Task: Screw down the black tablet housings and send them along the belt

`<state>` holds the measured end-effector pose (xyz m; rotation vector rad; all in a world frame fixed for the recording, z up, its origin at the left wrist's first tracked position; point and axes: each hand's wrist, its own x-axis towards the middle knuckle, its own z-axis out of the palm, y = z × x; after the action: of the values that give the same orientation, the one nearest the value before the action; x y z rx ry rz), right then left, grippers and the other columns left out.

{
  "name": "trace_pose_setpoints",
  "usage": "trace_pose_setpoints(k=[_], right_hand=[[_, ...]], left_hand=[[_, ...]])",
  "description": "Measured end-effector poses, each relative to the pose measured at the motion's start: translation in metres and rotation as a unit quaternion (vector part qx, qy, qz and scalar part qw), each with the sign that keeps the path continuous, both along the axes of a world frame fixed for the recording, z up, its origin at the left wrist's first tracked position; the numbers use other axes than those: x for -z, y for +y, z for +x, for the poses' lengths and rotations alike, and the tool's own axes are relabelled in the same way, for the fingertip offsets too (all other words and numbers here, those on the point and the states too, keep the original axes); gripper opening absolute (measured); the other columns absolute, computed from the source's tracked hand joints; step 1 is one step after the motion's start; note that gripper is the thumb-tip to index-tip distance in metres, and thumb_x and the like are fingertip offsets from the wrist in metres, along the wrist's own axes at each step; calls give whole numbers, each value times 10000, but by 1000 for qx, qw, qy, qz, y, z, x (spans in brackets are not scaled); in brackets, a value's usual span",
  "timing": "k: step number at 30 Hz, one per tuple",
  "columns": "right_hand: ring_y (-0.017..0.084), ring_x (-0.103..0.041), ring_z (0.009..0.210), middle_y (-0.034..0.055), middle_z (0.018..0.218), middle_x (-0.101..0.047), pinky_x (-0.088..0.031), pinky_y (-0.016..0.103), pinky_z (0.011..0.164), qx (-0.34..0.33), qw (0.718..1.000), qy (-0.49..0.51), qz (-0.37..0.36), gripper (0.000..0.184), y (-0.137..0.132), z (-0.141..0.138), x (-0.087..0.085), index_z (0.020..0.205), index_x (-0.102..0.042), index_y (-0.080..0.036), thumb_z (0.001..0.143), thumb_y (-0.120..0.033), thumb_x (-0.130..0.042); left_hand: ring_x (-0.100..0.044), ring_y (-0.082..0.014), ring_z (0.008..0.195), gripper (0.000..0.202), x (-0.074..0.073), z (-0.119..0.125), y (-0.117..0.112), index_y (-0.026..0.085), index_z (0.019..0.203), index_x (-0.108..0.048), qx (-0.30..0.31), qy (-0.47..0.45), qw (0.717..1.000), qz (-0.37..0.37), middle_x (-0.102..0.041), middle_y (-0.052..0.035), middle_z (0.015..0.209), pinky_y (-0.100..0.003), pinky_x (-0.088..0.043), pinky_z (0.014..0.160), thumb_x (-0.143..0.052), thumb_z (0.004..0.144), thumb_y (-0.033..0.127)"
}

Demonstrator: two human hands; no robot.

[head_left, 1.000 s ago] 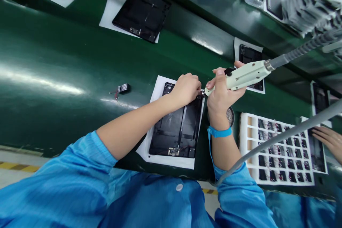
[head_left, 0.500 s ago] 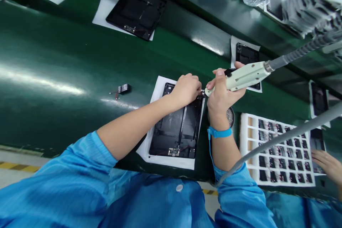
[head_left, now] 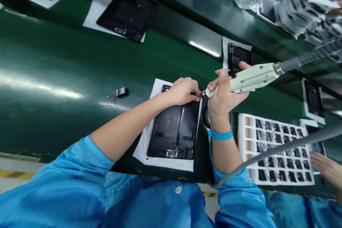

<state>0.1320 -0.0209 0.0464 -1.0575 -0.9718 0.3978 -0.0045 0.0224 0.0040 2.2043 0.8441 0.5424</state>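
Note:
An open black tablet housing (head_left: 168, 126) lies on a white sheet (head_left: 141, 148) in front of me. At its upper right corner my left hand (head_left: 184, 92) is closed, thumb and fingertips pinched together; anything between them is too small to make out. My right hand (head_left: 223, 94) is wrapped around a pale electric screwdriver (head_left: 255, 77), held nearly level. Its tip meets the corner beside my left fingertips. Partly hidden behind my right wrist is a round dish (head_left: 230, 117) of small metal pieces.
A white foam tray (head_left: 242, 139) of small black wired parts stands to the right, crossed by a grey cable (head_left: 269, 153). One wired part (head_left: 121, 92) lies on the left. Other housings (head_left: 128, 12) rest farther back. Co-workers' hands (head_left: 324, 167) appear right and at the top.
The view has shifted slightly. The screwdriver has tilted a little and my left thumb shows more clearly at the corner. The hands at the top have moved over the clear bag.

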Motion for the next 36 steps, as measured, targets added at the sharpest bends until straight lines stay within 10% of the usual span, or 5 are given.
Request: trace_pose_setpoints(k=[36], right_hand=[[112,-578,473,-63,751,-711,-536,285,493,24,996,-5,-91,566,-5,-11,8,1229,-705,-225,782,-505,-912]], left_hand=[[-815,-271,1108,556,-1,-6,5,86,1161,-898,-34,-38,998,-37,-874,-129,1136,-324,-602,984,-584,736,-89]])
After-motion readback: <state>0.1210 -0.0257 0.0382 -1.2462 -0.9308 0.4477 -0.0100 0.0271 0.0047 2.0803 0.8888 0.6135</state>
